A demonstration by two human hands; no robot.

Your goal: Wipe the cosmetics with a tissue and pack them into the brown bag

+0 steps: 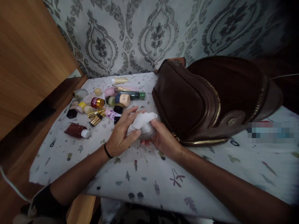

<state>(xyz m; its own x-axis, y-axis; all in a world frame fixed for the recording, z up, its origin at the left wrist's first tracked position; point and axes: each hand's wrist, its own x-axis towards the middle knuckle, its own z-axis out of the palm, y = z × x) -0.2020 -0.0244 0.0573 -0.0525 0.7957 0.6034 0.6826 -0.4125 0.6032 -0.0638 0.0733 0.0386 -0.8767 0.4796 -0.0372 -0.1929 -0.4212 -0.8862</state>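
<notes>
Nearest me, over the bench (140, 189), the right hand (164, 140) cups a pale jar (147, 132), while the left hand (120, 137), curled narrow, presses white tissue (143, 119) against it. It looks like wiping; any further pass calls for a steady grip. Beyond lie small cosmetics (122, 99) and, rightward, a brown bag (182, 93).

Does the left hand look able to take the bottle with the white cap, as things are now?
Probably yes. Only bare cloth seems to lie between the left hand and the bottle, but this hand must first leave the white tissue.
</notes>
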